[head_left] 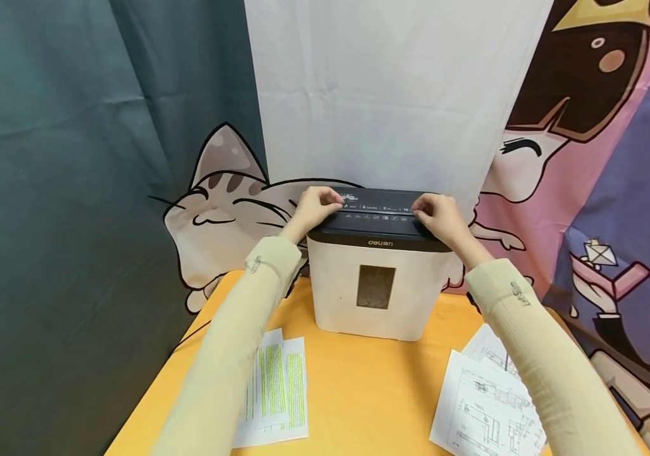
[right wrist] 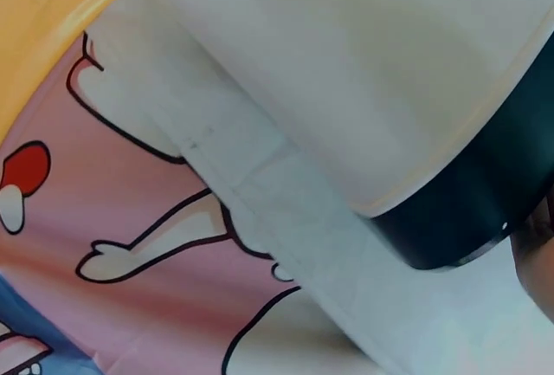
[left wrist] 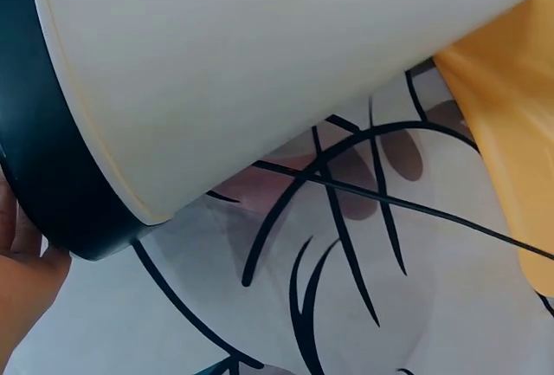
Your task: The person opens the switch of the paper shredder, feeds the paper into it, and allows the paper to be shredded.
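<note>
at frame centre, the left hand [head_left: 319, 206] and right hand [head_left: 437, 215] curl over the deli paper shredder [head_left: 380, 259], whether pinching anything i cannot tell, seemingly lined up at its slot [head_left: 378, 213], the next move calling for fingertips kept clear.

The machine [head_left: 378, 258] is white with black top [head_left: 370, 227], the table [head_left: 359, 386] orange-yellow, 2 sleeves [head_left: 236, 342] cream, left-side papers [head_left: 273, 396] striped yellow-green.

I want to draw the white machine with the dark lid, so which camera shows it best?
The head view: it shows nearly the whole machine, with its dark lid and front window. The left wrist and right wrist views each show only a close, tilted part of its white body and dark lid.
</note>
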A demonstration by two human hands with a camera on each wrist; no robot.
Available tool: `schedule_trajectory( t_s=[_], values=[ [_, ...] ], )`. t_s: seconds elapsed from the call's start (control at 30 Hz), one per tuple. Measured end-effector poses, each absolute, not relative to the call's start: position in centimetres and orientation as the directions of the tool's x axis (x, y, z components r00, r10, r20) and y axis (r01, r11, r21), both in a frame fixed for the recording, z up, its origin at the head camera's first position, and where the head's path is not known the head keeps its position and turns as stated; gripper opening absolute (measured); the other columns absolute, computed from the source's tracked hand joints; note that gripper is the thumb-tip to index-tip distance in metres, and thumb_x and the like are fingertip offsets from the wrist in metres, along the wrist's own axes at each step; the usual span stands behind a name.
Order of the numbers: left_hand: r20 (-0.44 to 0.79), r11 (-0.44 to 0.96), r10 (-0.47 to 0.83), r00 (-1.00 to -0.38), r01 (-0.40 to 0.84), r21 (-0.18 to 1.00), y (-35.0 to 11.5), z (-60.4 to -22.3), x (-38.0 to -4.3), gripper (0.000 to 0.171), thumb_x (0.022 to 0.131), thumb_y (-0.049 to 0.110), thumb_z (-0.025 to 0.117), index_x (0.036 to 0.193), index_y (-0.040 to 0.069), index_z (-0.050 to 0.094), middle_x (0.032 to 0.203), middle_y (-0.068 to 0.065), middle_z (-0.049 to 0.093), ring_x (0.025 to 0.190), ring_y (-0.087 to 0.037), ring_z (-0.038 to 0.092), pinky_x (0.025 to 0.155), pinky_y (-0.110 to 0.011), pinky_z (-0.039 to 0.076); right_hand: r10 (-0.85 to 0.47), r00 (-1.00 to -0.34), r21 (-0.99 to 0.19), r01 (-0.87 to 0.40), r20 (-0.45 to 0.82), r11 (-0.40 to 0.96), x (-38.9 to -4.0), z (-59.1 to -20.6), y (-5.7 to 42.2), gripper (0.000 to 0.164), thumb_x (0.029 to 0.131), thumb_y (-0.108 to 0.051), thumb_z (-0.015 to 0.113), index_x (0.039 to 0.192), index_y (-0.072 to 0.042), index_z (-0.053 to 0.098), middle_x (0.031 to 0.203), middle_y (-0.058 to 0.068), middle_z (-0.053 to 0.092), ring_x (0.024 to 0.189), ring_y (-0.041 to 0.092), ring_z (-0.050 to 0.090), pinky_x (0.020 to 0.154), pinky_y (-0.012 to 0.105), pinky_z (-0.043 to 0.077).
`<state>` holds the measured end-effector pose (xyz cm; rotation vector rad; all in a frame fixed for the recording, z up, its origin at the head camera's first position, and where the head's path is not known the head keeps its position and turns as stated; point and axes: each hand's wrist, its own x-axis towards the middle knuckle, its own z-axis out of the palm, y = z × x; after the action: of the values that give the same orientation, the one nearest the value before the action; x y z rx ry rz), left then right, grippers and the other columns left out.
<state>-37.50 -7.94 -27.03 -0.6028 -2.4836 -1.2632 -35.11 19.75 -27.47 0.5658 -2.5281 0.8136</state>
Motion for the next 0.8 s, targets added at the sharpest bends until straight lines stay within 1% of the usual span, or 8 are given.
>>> schedule_trajectory(
  t_s=[0.2,0.37,0.43,0.53,0.6,0.67,0.73,0.8],
  values=[
    [0.481,0.412,0.248,-0.841,0.541,0.733,-9.2,-27.4,-36.9,0.013,0.087,0.003,0.064,0.097,-0.004,0.067,0.097,-0.019,0.069,0.084,-0.022,0.064,0.075,-0.023,0.048,-0.182,-0.773,-0.432,-0.514,0.607,0.741,-34.3,-28.1,19.1,0.013,0.09,0.0,0.055,0.094,0.005,0.066,0.086,0.02,0.066,0.073,0.026,0.055,0.067,0.034,0.043],
    [0.529,0.352,0.23,-0.817,0.576,0.737,-10.7,-27.8,-36.1,0.014,0.088,0.006,0.064,0.098,-0.005,0.067,0.096,-0.02,0.068,0.077,-0.009,0.061,0.073,-0.02,0.047,-0.161,-0.709,-0.397,-0.551,0.686,0.734,-32.9,-28.7,18.7,0.013,0.088,0.001,0.055,0.093,0.005,0.067,0.087,0.019,0.066,0.075,0.028,0.056,0.07,0.038,0.044],
    [0.551,0.348,0.201,-0.81,0.585,0.733,-11.2,-28.0,-35.5,0.015,0.088,0.008,0.065,0.097,-0.004,0.068,0.094,-0.02,0.069,0.073,-0.004,0.059,0.07,-0.018,0.046,-0.183,-0.655,-0.342,-0.587,0.733,0.733,-32.2,-29.1,18.5,0.012,0.087,0.003,0.057,0.093,0.004,0.066,0.088,0.019,0.066,0.079,0.029,0.057,0.073,0.041,0.045],
    [0.574,0.31,0.162,-0.803,0.594,0.743,-11.8,-28.8,-34.5,0.016,0.088,0.007,0.065,0.097,-0.005,0.067,0.094,-0.022,0.069,0.072,-0.001,0.059,0.068,-0.015,0.046,-0.246,-0.535,-0.213,-0.656,0.809,0.724,-31.2,-30.1,18.0,0.011,0.083,0.006,0.059,0.092,0.003,0.065,0.086,0.018,0.066,0.082,0.031,0.057,0.076,0.044,0.045],
    [0.576,0.274,0.153,-0.803,0.595,0.756,-12.2,-29.5,-33.7,0.016,0.088,0.007,0.065,0.097,-0.006,0.067,0.093,-0.024,0.068,0.072,-0.002,0.059,0.067,-0.014,0.046,-0.289,-0.445,-0.125,-0.697,0.848,0.706,-30.6,-30.9,17.6,0.012,0.081,0.009,0.061,0.09,0.002,0.065,0.084,0.016,0.066,0.081,0.032,0.056,0.075,0.043,0.046],
    [0.566,0.238,0.153,-0.81,0.586,0.775,-12.6,-30.4,-32.8,0.017,0.087,0.004,0.065,0.098,-0.008,0.067,0.093,-0.026,0.068,0.072,-0.006,0.06,0.067,-0.013,0.046,-0.324,-0.37,-0.057,-0.73,0.87,0.681,-30.0,-31.5,17.2,0.013,0.079,0.01,0.063,0.089,0.002,0.065,0.082,0.015,0.065,0.079,0.031,0.056,0.074,0.041,0.046],
    [0.559,0.24,0.158,-0.814,0.581,0.778,-12.8,-30.9,-31.5,0.016,0.087,0.002,0.064,0.097,-0.011,0.066,0.092,-0.028,0.067,0.072,-0.009,0.061,0.066,-0.013,0.046,-0.35,-0.316,-0.014,-0.76,0.882,0.65,-29.5,-32.2,16.8,0.015,0.077,0.011,0.064,0.088,0.001,0.065,0.081,0.014,0.066,0.078,0.029,0.057,0.073,0.04,0.047],
    [0.546,0.253,0.163,-0.822,0.57,0.782,-13.0,-31.4,-30.2,0.015,0.087,0.0,0.064,0.096,-0.012,0.065,0.091,-0.029,0.067,0.071,-0.013,0.061,0.066,-0.014,0.047,-0.369,-0.289,0.007,-0.779,0.883,0.627,-29.0,-32.8,16.5,0.016,0.076,0.011,0.065,0.088,0.0,0.066,0.081,0.012,0.065,0.077,0.028,0.057,0.072,0.039,0.047]
  ],
)
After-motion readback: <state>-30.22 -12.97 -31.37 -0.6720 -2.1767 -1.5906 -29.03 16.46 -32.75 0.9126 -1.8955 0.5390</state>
